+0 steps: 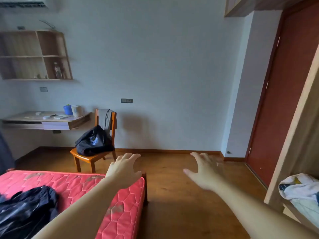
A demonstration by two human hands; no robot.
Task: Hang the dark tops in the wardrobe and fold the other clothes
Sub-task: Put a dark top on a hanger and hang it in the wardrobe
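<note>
Both hands reach forward with nothing in them: the left hand (pixel 125 167) has a wide grip, fingers spread and relaxed above the far corner of the red mattress (pixel 72 183), and the right hand (pixel 205 169), blurred, is likewise splayed wide over the wooden floor (pixel 172 195). No writing can be read anywhere. A dark top (pixel 25 207) lies crumpled on the mattress at the near left. Another dark garment (pixel 94 142) is heaped on the seat of a wooden chair (pixel 86 158) by the far wall, with a grey garment (pixel 105 119) draped over its back. Left of the chair a wall-mounted bench (pixel 51 121) carries small items. At the right stands the wardrobe (pixel 293 135), white clothes (pixel 298 188) bundled on its shelf.
</note>
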